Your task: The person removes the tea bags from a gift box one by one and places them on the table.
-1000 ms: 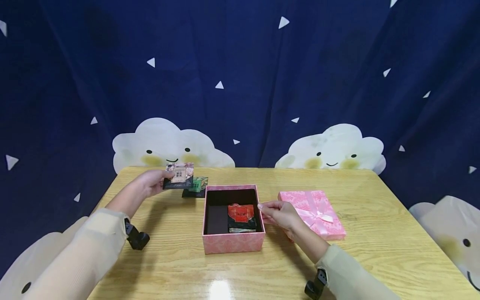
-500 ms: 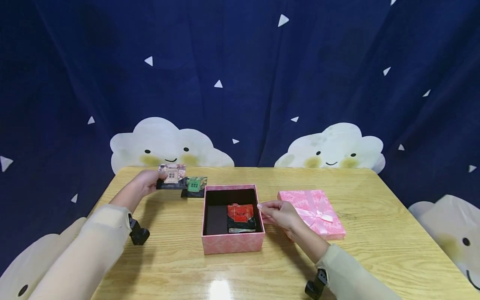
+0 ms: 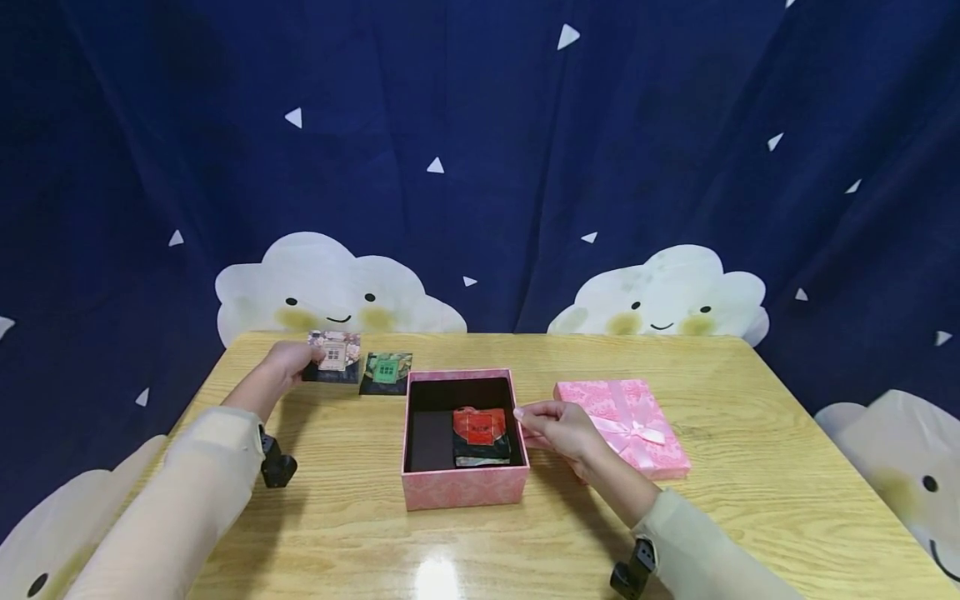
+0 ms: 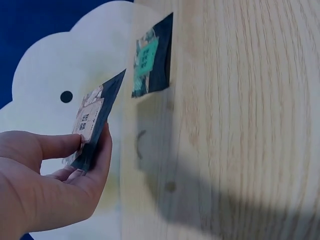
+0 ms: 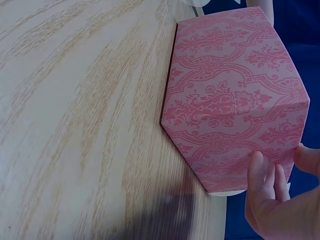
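My left hand (image 3: 291,362) pinches a flat sachet (image 3: 337,358) with a pale floral top and dark base between thumb and fingers. In the left wrist view the sachet (image 4: 92,122) is tilted and held above the table. A green-labelled sachet (image 3: 386,373) lies just right of it on the wood. My right hand (image 3: 558,427) grips the right wall of an open pink box (image 3: 465,487), its fingers on the outer side and its thumb at the rim, as the right wrist view shows. Inside the box, on the right, a red-labelled sachet (image 3: 482,429) lies on top of another whose edge peeks out.
A pink patterned lid (image 3: 622,425) with a ribbon bow rests on the table right of the box, behind my right hand. The wooden table (image 3: 757,483) ends at a dark blue curtain (image 3: 495,167) with cloud figures.
My left hand has carried the pale sachet leftward and slightly lower, away from the green one, which is now fully uncovered. The right hand stays on the box wall.
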Demonstrator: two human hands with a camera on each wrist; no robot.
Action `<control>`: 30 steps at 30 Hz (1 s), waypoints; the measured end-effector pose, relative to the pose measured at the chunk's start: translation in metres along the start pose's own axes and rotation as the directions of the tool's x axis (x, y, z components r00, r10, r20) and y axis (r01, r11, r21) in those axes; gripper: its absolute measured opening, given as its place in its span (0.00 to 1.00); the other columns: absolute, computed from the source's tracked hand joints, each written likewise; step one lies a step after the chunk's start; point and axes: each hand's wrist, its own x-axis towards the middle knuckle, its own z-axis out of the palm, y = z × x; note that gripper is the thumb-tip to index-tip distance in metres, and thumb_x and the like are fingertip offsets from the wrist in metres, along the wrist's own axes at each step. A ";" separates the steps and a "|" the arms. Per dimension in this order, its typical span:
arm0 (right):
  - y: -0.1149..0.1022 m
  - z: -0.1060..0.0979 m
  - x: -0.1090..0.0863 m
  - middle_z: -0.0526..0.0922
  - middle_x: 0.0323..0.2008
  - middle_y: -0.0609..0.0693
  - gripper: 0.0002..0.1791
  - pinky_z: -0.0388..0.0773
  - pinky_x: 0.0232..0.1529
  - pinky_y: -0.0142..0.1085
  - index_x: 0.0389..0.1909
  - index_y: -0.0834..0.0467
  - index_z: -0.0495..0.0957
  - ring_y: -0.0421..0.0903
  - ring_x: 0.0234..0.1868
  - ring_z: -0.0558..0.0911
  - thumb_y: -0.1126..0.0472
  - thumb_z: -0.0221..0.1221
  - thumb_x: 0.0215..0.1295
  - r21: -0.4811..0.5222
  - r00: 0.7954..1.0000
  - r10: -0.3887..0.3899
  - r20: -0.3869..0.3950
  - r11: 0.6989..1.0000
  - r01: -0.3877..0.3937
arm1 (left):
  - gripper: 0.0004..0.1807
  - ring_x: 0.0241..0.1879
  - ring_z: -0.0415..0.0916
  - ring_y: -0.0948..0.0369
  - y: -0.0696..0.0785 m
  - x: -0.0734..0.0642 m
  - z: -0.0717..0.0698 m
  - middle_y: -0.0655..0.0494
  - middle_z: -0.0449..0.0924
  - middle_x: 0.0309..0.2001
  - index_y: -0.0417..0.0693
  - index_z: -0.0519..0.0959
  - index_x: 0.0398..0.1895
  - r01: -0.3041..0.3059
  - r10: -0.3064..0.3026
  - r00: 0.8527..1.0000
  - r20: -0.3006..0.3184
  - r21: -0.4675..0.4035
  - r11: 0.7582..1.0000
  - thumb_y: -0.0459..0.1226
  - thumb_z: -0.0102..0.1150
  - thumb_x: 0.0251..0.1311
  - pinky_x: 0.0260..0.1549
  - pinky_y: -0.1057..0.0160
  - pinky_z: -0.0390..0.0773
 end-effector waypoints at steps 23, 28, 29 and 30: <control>0.002 0.000 0.000 0.83 0.28 0.46 0.18 0.85 0.38 0.33 0.48 0.76 0.76 0.38 0.27 0.83 0.64 0.59 0.65 0.008 1.000 -0.014 0.002 1.000 0.014 | 0.26 0.53 0.68 0.46 -0.023 0.014 0.006 0.31 0.65 0.60 0.28 0.66 0.63 0.002 0.023 0.993 -0.119 0.200 0.980 0.38 0.43 0.67 0.52 0.51 0.76; 0.002 0.000 0.000 0.83 0.27 0.45 0.17 0.85 0.38 0.33 0.48 0.76 0.76 0.38 0.27 0.82 0.64 0.58 0.66 0.004 1.000 -0.004 -0.005 1.000 0.004 | 0.26 0.58 0.66 0.42 -0.021 0.014 0.011 0.28 0.63 0.64 0.27 0.67 0.62 -0.009 0.056 0.981 -0.186 0.245 0.970 0.37 0.49 0.66 0.53 0.52 0.75; 0.001 0.000 0.000 0.83 0.27 0.45 0.17 0.85 0.38 0.33 0.48 0.76 0.75 0.38 0.27 0.82 0.65 0.58 0.66 0.005 1.000 -0.003 -0.007 1.000 0.003 | 0.26 0.55 0.67 0.43 -0.021 0.014 0.012 0.28 0.65 0.62 0.27 0.69 0.61 -0.013 0.068 0.977 -0.204 0.259 0.966 0.38 0.50 0.65 0.49 0.54 0.76; 0.001 0.000 0.000 0.83 0.27 0.45 0.17 0.85 0.38 0.33 0.48 0.76 0.75 0.38 0.27 0.82 0.65 0.58 0.65 0.008 1.000 -0.002 -0.009 1.000 0.002 | 0.24 0.51 0.68 0.45 -0.021 0.015 0.013 0.28 0.68 0.59 0.26 0.72 0.57 -0.021 0.085 0.973 -0.214 0.283 0.959 0.38 0.52 0.65 0.44 0.56 0.76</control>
